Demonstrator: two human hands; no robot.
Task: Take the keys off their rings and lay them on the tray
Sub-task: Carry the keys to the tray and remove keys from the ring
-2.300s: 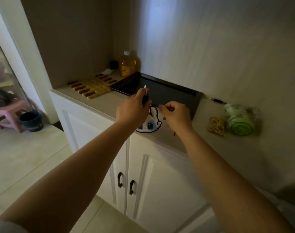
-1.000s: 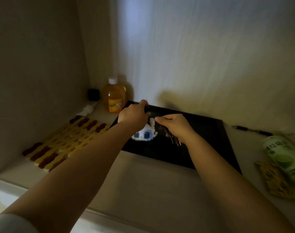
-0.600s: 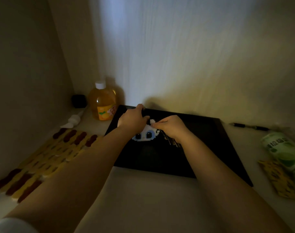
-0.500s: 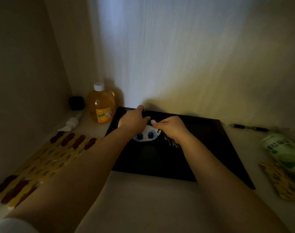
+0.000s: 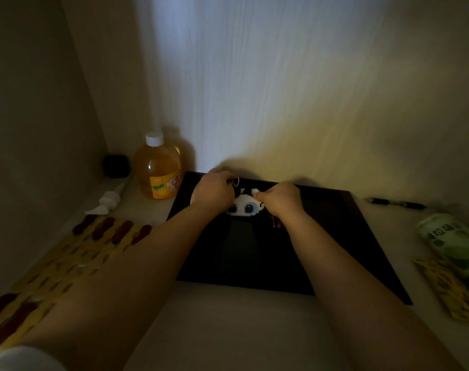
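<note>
- Black tray [image 5: 343, 236] flat on pale counter [image 5: 228, 330], back edge close to wall; landmark for everything below.
- Both hands over tray's back-left part, working one key bunch held just above tray floor.
- Left hand [image 5: 213, 191] curled closed, fingertips pinched at a thin metal key ring [image 5: 236, 181] poking out past the knuckles; dark fob-like bit under the fingers, too dim to identify.
- Right hand [image 5: 280, 198] also curled closed, thumb and fingers pinched on top edge of a white pixel-art keychain charm [image 5: 243, 207] with two blue eyes.
- Charm hangs between the two hands, over the tray.
- Keys [image 5: 275, 223] dangling below right wrist, still on the bunch, over tray's middle; count unreadable in the dark.
- Tray floor otherwise dark; cannot tell whether any loose key lies in it.
- Left of tray, touching or nearly touching its back-left corner: orange-drink bottle [image 5: 158, 170], white cap, upright, mostly full of orange liquid, fruit label.
- Further left of tray, in wall corner: small black object [image 5: 116, 166], shape unclear.
- Left of tray, in front of bottle: white pump nozzle [image 5: 107, 200] lying on its side.
- Left-front of tray: yellow slatted mat [image 5: 54, 263] with dark red ends, partly under left forearm.
- Right of tray's back corner: black pen [image 5: 395, 203] lying along wall.
- Right of tray: green can [image 5: 450, 236] on its side, blurred, contents not visible.
- Right-front of tray, just beside can: yellow patterned packet [image 5: 452, 287], flat.
</note>
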